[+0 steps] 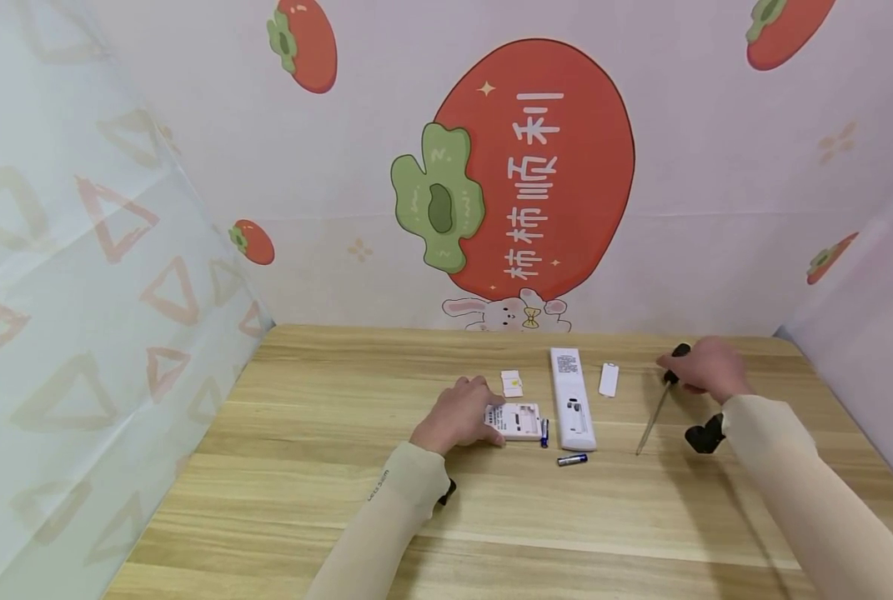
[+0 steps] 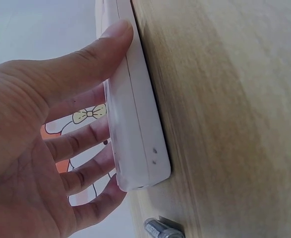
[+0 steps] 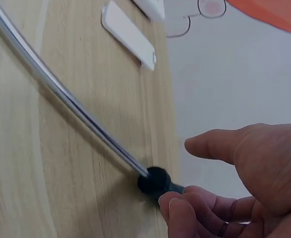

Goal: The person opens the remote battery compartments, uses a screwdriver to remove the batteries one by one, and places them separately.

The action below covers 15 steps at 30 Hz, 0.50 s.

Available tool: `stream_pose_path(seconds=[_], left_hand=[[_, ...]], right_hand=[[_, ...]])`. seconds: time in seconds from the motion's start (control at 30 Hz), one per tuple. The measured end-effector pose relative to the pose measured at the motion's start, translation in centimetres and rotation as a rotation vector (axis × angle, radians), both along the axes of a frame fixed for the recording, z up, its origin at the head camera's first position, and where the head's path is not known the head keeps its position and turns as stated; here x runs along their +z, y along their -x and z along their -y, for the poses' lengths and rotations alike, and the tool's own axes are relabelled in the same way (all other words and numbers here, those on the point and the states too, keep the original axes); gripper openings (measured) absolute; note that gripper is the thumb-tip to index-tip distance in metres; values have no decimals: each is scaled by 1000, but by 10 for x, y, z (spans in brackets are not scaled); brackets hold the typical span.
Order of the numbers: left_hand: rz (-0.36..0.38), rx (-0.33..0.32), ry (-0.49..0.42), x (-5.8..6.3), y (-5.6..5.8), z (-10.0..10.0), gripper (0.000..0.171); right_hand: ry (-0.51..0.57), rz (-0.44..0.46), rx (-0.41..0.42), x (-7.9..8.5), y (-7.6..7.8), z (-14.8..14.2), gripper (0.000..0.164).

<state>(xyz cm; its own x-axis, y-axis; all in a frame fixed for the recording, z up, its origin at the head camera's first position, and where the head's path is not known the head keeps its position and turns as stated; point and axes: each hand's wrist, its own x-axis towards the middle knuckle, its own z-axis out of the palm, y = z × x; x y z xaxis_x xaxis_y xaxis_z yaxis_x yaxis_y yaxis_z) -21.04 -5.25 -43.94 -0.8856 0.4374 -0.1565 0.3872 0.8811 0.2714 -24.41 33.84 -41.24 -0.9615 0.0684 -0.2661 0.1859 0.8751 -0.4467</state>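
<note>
My left hand (image 1: pixel 461 415) grips a small white boxy device (image 1: pixel 523 422) by its edges, its back facing up with an open battery compartment. The left wrist view shows the thumb on the side of the device (image 2: pixel 135 114) and the fingers along its far side. On the right, my right hand (image 1: pixel 709 369) has its fingers curled at the black handle of a screwdriver (image 1: pixel 654 417). In the right wrist view the thumb stands apart from the handle (image 3: pixel 155 181). A long white remote control (image 1: pixel 569 387) lies between the hands, its battery compartment open.
One blue-and-silver battery (image 1: pixel 544 433) lies beside the device, another battery (image 1: pixel 572 459) below the remote. A white cover (image 1: pixel 608 379) lies right of the remote. Behind the device sits a small white piece (image 1: pixel 512 383) with a yellow mark. A printed backdrop (image 1: pixel 686 275) borders the wooden table (image 1: pixel 326 400).
</note>
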Motion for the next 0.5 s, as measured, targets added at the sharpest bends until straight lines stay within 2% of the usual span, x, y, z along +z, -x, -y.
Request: stream_pose_path(seconds=[0.07, 0.2, 0.5], left_hand=[[-1, -3, -1, 0, 0, 0, 68], [-2, -10, -2, 0, 0, 0, 68], [2, -24, -25, 6, -2, 4, 68]], right_hand=[[-25, -24, 23, 1, -3, 5, 56], [1, -77, 59, 2, -10, 15, 50], [25, -281, 138, 5, -28, 53, 36]])
